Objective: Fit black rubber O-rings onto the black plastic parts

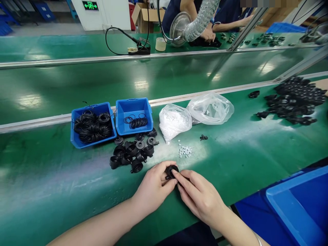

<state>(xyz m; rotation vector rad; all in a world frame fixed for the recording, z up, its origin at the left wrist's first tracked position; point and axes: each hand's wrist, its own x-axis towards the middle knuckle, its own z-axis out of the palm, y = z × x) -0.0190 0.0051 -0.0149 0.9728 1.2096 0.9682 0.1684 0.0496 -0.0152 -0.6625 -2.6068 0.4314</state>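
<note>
My left hand (156, 184) is closed around a small round black plastic housing (169, 172), its open end facing up. Fingertips of my right hand (201, 194) press at the rim and inside of the same housing; the hand's fingers are closed together, and anything tiny under them is hidden. Just beyond the hands lies a scatter of small pale pieces (185, 151), with a little cluster of tiny black rings (203, 137) to its right. More black housings (133, 150) stand in a group to the left of my hands.
One blue bin (74, 138) holds bundled black rings; a second blue bin (119, 128) has loose rings. Behind the pale pieces sit a bag of white pieces (175, 119) and an open clear bag (222, 109). Black parts (294, 99) pile up right. A blue crate (284, 191) is at lower right.
</note>
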